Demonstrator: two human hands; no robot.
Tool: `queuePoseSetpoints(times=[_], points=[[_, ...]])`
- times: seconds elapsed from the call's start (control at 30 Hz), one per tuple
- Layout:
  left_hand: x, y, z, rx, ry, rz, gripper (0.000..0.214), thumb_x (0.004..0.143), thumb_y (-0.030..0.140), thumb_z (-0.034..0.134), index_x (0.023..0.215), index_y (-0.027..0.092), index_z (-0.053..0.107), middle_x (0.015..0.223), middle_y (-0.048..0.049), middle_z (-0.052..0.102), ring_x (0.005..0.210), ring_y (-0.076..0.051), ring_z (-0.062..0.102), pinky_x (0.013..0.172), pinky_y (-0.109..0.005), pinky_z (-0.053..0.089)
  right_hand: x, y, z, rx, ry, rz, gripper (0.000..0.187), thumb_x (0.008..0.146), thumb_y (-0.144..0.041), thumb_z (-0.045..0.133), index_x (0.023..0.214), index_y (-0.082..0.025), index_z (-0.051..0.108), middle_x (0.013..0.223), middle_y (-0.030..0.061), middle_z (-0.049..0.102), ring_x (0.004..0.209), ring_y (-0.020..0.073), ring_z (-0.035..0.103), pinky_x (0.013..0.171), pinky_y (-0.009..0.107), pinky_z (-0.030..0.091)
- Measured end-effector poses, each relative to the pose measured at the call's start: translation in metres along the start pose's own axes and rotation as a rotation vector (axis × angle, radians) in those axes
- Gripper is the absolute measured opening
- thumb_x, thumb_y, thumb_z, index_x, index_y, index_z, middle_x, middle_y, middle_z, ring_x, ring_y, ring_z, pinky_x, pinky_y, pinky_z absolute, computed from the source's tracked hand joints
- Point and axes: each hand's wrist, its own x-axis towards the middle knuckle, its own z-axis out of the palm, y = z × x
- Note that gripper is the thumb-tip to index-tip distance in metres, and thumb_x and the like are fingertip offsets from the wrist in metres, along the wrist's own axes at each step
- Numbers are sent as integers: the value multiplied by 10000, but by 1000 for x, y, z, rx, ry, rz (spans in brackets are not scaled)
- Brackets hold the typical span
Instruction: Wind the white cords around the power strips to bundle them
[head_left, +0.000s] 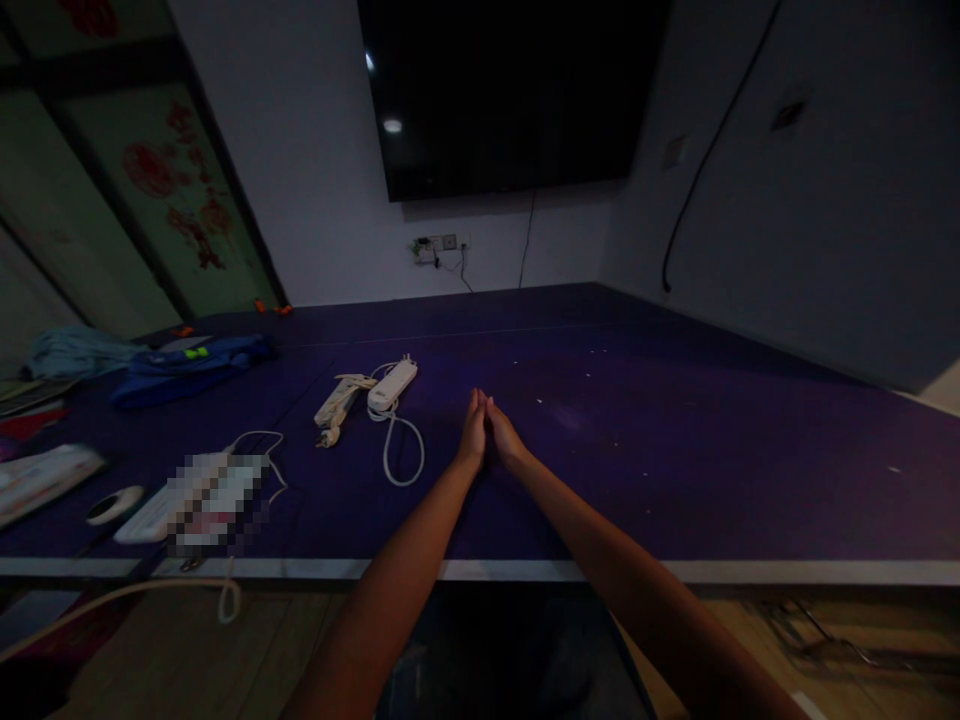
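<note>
Both my arms reach out over a dark purple table. My left hand and my right hand are pressed palm to palm, fingers stretched forward and together, just above the tabletop. Nothing shows between them. The nearest things are a white power strip with a looped white cable and a second, cream power strip, both lying to the left of my hands.
Blue folded cloth lies at the far left. A white oval object and a blurred package sit near the front left edge. A dark screen hangs on the wall ahead. The table's pale front edge runs across.
</note>
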Motion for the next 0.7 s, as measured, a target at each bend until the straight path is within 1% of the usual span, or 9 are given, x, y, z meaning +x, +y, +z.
queuePoseSetpoints(times=[0.13,0.23,0.33,0.43,0.53,0.6,0.67,0.7], points=[[-2,-2,2,3,-22,2,512,891,414,396,1366,222,397,1475,-53,288,1375,-191,204,1113,-320,181,2,-4,-2,28,56,-7,446,745,-563,552,1036,-246,670,1208,23,611,1234,206,464,1086,386,289],[-4,-4,7,6,-54,1,495,890,402,401,1351,225,423,1450,-57,341,1364,-203,238,1114,-339,188,4,-10,-6,30,106,-8,458,750,-567,534,1060,-254,658,1249,15,582,1256,200,439,1089,377,289],[-6,-6,10,11,-72,-3,489,885,411,408,1346,247,430,1440,-42,364,1360,-208,250,1117,-354,185,5,-13,-9,20,124,3,480,752,-580,523,1084,-255,646,1262,16,572,1266,200,426,1087,380,294],[-4,-6,8,11,-65,-13,496,885,425,407,1350,256,420,1449,-36,353,1365,-206,239,1117,-349,186,4,-14,-8,6,101,11,488,740,-592,537,1074,-256,651,1250,15,583,1264,201,428,1089,377,288],[0,-3,3,4,-37,-23,482,886,434,410,1343,283,415,1454,-30,352,1365,-205,241,1115,-362,197,2,-11,-5,-4,46,2,489,735,-598,546,1053,-246,662,1218,23,606,1238,207,458,1093,377,277],[3,0,0,-5,-13,-26,456,883,432,430,1316,289,437,1442,-47,368,1338,-222,296,1100,-413,231,0,-9,-3,-6,11,4,493,736,-605,541,1042,-239,667,1190,30,624,1215,213,482,1090,388,276],[4,2,-1,-16,7,-26,433,874,417,463,1277,256,470,1414,-81,391,1288,-242,365,1068,-469,276,-1,-8,-1,-12,-2,13,485,728,-602,555,1025,-238,672,1169,32,636,1203,219,493,1087,398,278],[4,3,-1,-23,13,-25,421,871,405,474,1259,240,486,1406,-93,398,1277,-244,378,1062,-471,284,-1,-8,-1,-14,2,14,475,723,-596,566,1018,-241,674,1165,30,638,1203,219,493,1086,399,280]])
